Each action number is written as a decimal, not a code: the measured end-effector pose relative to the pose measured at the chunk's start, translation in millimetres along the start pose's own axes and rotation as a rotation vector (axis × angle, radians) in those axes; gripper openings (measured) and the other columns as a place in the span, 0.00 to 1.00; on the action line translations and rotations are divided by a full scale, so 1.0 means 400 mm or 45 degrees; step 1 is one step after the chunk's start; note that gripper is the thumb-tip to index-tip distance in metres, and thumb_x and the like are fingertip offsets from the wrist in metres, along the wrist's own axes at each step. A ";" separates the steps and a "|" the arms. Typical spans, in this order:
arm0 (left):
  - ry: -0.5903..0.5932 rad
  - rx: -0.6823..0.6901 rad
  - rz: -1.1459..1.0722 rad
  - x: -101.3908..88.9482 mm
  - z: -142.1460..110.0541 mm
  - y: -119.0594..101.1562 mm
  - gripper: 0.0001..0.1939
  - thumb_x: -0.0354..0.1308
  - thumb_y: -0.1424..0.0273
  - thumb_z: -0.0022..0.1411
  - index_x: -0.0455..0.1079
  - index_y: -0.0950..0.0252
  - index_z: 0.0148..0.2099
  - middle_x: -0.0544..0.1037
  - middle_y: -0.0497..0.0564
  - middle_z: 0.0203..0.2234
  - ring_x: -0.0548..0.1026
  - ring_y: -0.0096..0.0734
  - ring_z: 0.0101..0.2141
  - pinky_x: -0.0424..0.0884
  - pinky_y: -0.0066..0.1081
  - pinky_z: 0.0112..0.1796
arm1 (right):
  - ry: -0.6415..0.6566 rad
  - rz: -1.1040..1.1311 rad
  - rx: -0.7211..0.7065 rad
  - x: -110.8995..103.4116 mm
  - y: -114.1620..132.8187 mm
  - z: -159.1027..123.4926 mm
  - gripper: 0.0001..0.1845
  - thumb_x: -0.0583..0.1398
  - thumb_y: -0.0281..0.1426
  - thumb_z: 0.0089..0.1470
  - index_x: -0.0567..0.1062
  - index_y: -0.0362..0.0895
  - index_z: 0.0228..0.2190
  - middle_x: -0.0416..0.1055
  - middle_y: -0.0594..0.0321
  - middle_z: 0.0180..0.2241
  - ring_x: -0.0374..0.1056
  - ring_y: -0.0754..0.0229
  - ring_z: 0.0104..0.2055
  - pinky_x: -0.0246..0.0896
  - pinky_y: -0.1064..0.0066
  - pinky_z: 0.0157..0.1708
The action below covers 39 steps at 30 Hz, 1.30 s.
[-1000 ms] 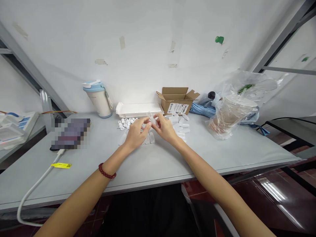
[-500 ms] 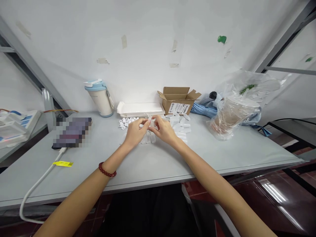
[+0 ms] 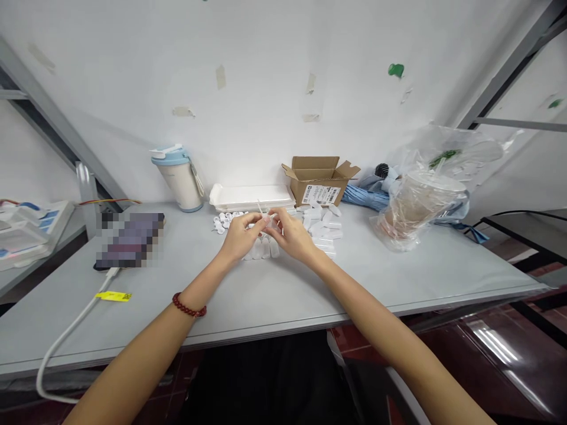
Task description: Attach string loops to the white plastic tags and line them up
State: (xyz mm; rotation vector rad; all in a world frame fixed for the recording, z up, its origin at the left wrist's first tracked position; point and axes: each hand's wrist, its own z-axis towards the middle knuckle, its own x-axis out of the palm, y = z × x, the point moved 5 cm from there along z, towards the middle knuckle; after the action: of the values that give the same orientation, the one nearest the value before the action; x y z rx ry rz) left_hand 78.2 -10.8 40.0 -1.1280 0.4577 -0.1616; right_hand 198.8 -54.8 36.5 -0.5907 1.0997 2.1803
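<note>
In front of me, my left hand (image 3: 241, 239) and my right hand (image 3: 292, 235) meet over the table with fingertips pinched together. Between the left fingers is a small white cap with a thin stick (image 3: 260, 205) pointing up. The right fingers close on a small translucent tube (image 3: 274, 224), mostly hidden by them. Below the hands, several translucent tubes (image 3: 266, 249) lie side by side. More clear tubes (image 3: 328, 224) are scattered to the right of my right hand. Loose white caps (image 3: 220, 222) form a pile left of and beyond my left hand.
White trays (image 3: 252, 195) and an open cardboard box (image 3: 316, 177) stand by the wall. A cup (image 3: 179, 180) and a cabled phone (image 3: 130, 239) are left. At right sit a plastic-wrapped drink cup (image 3: 420, 203) and blue fabric (image 3: 365, 198). The table's front edge (image 3: 266, 333) runs below my forearms.
The thin stick now stands out more clearly above the fingertips and leans left. My left hand and wrist have shifted slightly left and down; both hands remain together.
</note>
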 end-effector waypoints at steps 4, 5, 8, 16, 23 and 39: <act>0.026 -0.022 -0.026 0.002 0.002 0.005 0.16 0.55 0.59 0.57 0.74 0.67 0.36 0.78 0.52 0.33 0.74 0.35 0.36 0.71 0.29 0.34 | 0.000 0.064 -0.003 0.001 0.002 -0.001 0.17 0.52 0.33 0.60 0.62 0.43 0.50 0.72 0.56 0.37 0.68 0.59 0.37 0.60 0.71 0.33; 0.038 -0.009 0.001 0.002 0.003 0.005 0.16 0.54 0.58 0.57 0.74 0.67 0.36 0.78 0.52 0.34 0.73 0.35 0.36 0.71 0.29 0.34 | 0.001 0.066 -0.007 0.002 0.001 0.000 0.17 0.51 0.32 0.60 0.63 0.43 0.50 0.72 0.56 0.38 0.69 0.58 0.38 0.61 0.70 0.34; 0.075 0.067 0.187 0.005 0.004 0.003 0.18 0.51 0.58 0.60 0.74 0.66 0.33 0.78 0.51 0.32 0.73 0.35 0.36 0.69 0.29 0.34 | -0.009 0.036 0.007 0.005 -0.011 0.002 0.15 0.51 0.30 0.58 0.66 0.43 0.47 0.73 0.56 0.38 0.69 0.57 0.40 0.62 0.69 0.36; 0.035 0.114 0.447 0.022 -0.006 0.001 0.16 0.49 0.61 0.61 0.74 0.65 0.36 0.79 0.52 0.36 0.73 0.36 0.39 0.67 0.29 0.33 | -0.139 0.055 0.139 0.006 -0.049 0.006 0.11 0.54 0.28 0.54 0.66 0.43 0.42 0.73 0.55 0.37 0.70 0.57 0.38 0.63 0.67 0.36; -0.103 0.097 0.465 0.012 -0.006 -0.001 0.17 0.45 0.62 0.63 0.69 0.65 0.30 0.76 0.50 0.27 0.71 0.32 0.32 0.67 0.29 0.33 | -0.154 0.215 0.190 0.019 -0.039 0.001 0.10 0.60 0.31 0.50 0.66 0.44 0.37 0.73 0.59 0.36 0.69 0.60 0.34 0.64 0.69 0.33; -0.189 0.524 0.741 0.003 -0.017 -0.022 0.11 0.52 0.68 0.61 0.70 0.64 0.44 0.75 0.55 0.39 0.70 0.40 0.43 0.68 0.40 0.45 | -0.209 0.382 0.458 -0.001 -0.057 0.003 0.08 0.62 0.30 0.49 0.72 0.41 0.33 0.74 0.60 0.31 0.70 0.62 0.31 0.66 0.70 0.33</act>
State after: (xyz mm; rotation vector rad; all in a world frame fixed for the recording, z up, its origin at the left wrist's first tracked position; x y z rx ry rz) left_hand 77.4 -20.5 45.4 -0.5663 0.5711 0.3235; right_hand 214.8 -43.3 25.0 -0.0892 1.5198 2.1496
